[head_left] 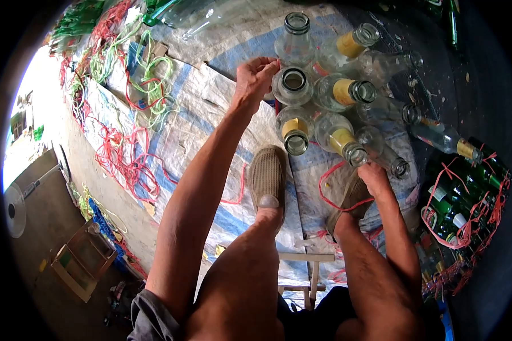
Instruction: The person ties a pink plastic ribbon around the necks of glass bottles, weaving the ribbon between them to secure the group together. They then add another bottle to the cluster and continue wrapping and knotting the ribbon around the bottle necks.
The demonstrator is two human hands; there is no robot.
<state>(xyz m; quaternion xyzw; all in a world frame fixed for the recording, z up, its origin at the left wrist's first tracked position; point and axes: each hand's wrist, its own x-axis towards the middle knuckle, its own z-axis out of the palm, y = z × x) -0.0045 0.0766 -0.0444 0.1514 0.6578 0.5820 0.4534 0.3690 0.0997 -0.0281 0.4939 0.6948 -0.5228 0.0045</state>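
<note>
Several clear glass bottles [295, 87] stand and lean in a tight cluster on the ground sheet, some with yellow labels. My left hand [257, 79] is at the cluster's left side, its thumb and forefinger pinched, with a bit of pink string showing at the tips. At the near right side of the cluster, my right hand [375, 177] is closed beside the bottle necks. Its fingertips are partly hidden, so what they hold cannot be made out. Pink plastic string [322, 184] loops out from below the bottles, over my right shoe and under that hand.
Tangled red string [125, 162] and pale green string [153, 68] lie on the left. Green bottles tied with pink string [461, 199] sit at right. A clear bottle [446, 139] lies near them. My shoes [267, 170] flank the near side. A cardboard box [82, 258] stands lower left.
</note>
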